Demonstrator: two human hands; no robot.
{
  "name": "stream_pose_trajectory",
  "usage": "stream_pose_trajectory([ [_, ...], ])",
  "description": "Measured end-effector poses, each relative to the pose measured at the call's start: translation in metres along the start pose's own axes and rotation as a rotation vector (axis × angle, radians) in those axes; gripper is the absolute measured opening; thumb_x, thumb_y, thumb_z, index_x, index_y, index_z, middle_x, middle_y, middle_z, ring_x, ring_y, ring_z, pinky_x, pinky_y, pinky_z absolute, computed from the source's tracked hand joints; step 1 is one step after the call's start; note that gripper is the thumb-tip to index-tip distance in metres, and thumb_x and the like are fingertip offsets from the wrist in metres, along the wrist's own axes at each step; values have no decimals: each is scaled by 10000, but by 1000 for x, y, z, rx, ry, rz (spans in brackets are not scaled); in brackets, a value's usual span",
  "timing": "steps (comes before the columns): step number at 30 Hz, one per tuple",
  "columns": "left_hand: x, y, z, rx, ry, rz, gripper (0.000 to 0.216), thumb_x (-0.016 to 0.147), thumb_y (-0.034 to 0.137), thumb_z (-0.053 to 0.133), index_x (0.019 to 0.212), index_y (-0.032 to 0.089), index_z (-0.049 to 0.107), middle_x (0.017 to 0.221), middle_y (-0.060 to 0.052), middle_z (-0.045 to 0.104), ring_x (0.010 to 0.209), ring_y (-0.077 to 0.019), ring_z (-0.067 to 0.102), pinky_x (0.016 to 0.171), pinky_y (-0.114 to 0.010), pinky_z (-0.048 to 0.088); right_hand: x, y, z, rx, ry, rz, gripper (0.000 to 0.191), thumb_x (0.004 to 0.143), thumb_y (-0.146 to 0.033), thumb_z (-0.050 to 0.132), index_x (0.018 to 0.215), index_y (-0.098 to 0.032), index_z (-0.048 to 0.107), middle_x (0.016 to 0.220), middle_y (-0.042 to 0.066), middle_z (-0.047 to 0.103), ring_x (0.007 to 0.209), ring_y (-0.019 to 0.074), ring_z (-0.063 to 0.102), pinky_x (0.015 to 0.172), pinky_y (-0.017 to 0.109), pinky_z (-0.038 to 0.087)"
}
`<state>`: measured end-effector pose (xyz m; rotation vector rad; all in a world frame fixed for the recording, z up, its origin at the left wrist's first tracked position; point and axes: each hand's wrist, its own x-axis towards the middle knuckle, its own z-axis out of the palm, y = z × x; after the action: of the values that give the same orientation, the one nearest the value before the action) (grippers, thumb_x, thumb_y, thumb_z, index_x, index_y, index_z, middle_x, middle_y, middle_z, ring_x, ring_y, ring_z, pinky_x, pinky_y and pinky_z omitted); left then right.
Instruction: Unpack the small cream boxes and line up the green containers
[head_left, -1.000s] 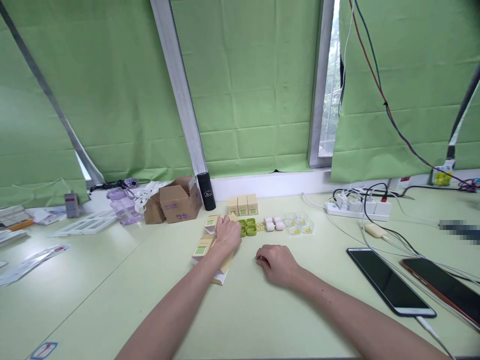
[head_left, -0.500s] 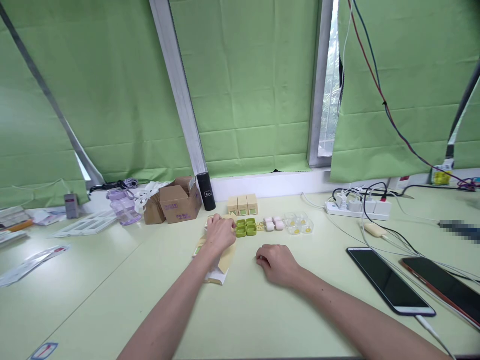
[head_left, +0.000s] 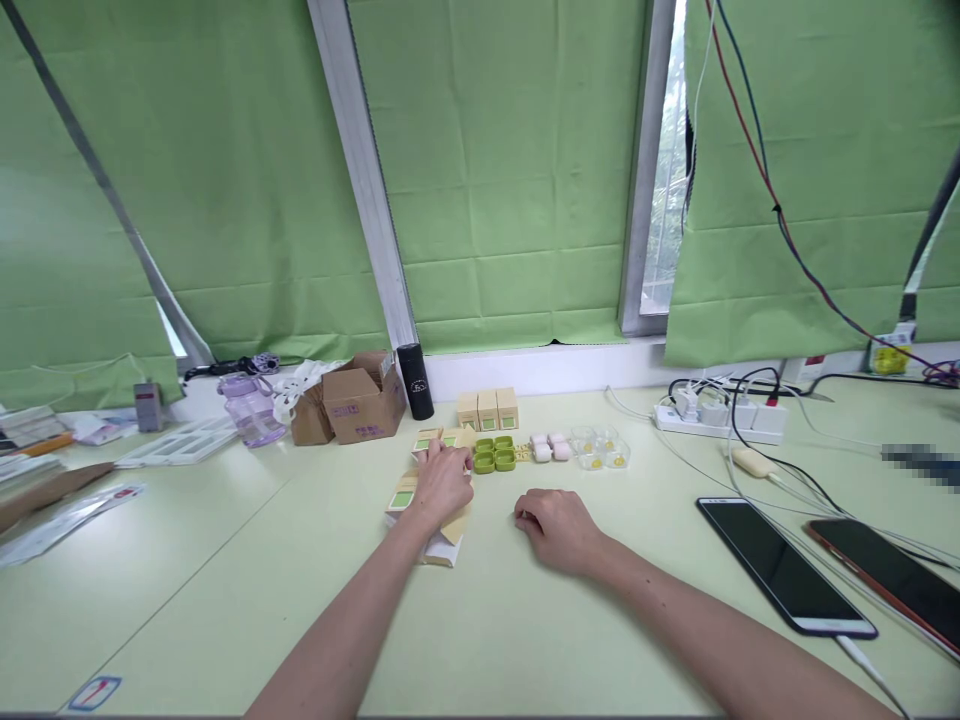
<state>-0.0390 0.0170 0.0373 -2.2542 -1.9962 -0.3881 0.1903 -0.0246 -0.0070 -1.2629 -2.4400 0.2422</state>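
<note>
My left hand (head_left: 444, 482) reaches over a group of small pale-yellow card boxes (head_left: 406, 490) with green-and-white windows, its fingers stretched and apart on them. The palm hides part of the boxes, and a white-lined flap (head_left: 442, 550) sticks out below the wrist. Just right of those fingertips sit green square containers (head_left: 495, 455) in a block. My right hand (head_left: 556, 525) rests on the table with fingers curled in; whatever may be inside is hidden. Beyond it are small yellow pieces (head_left: 521, 453), pink-and-white containers (head_left: 550, 447) and clear round ones with yellow bits (head_left: 602, 449).
Three upright yellow boxes (head_left: 487, 410) stand at the back beside a black cylinder (head_left: 415, 382) and a cardboard box (head_left: 365, 405). A purple bottle (head_left: 253, 412) is farther left. Rightward lie a power strip (head_left: 720, 420), cables and two phones (head_left: 784, 565). A brown shape (head_left: 56, 492) enters at left.
My left hand's fingers have spread from a closed pose, uncovering more of the windowed boxes. A brown shape has appeared at the left edge. My right hand stays put.
</note>
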Motion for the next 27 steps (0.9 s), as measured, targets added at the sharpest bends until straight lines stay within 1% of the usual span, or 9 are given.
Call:
stream_pose_trajectory([
  [5,-1,-1,1,-3,-13,4,198,794,123,623,951,229,680,1056,-100,741,1204,-345,498,924,-442,342,1,-1,-2,-21,-28,12,187,963,-173,543,1003,-237,714,1011,26,767,879,185,693,685,281,342],
  [13,-1,-2,-3,2,-16,5,182,806,132,631,953,223,690,1041,-114,738,1180,-342,501,931,-443,329,0,0,-1,-6,-8,1,192,953,-171,535,987,-234,714,993,27,766,863,184,688,672,279,329],
  [16,-2,1,-4,8,4,3,158,817,156,636,949,222,692,1041,-115,744,1191,-347,492,933,-453,334,0,0,-1,-8,-12,6,190,956,-175,537,994,-235,714,999,29,767,863,183,687,676,278,332],
  [20,-7,10,-12,8,74,26,72,864,236,648,926,227,684,1057,-106,749,1220,-352,470,963,-469,350,1,-1,-1,-4,-13,7,180,954,-177,551,985,-238,717,995,22,768,850,179,687,674,275,334],
  [23,-15,21,-22,-33,106,110,75,912,221,596,906,224,671,1040,-102,747,1196,-321,494,973,-437,381,1,-1,0,16,3,10,187,954,-172,551,981,-240,723,991,19,768,843,178,687,681,272,349],
  [25,-22,31,-26,-88,88,168,133,945,198,539,909,221,665,1008,-94,742,1148,-291,533,919,-398,421,2,1,0,57,32,9,192,955,-172,549,993,-238,725,993,21,769,851,181,689,696,269,374],
  [27,-30,42,-27,-115,35,179,185,963,180,495,930,225,671,1004,-95,737,1117,-277,571,855,-386,443,4,4,0,117,69,15,198,955,-166,545,1009,-228,725,1001,32,772,873,185,693,724,265,408],
])
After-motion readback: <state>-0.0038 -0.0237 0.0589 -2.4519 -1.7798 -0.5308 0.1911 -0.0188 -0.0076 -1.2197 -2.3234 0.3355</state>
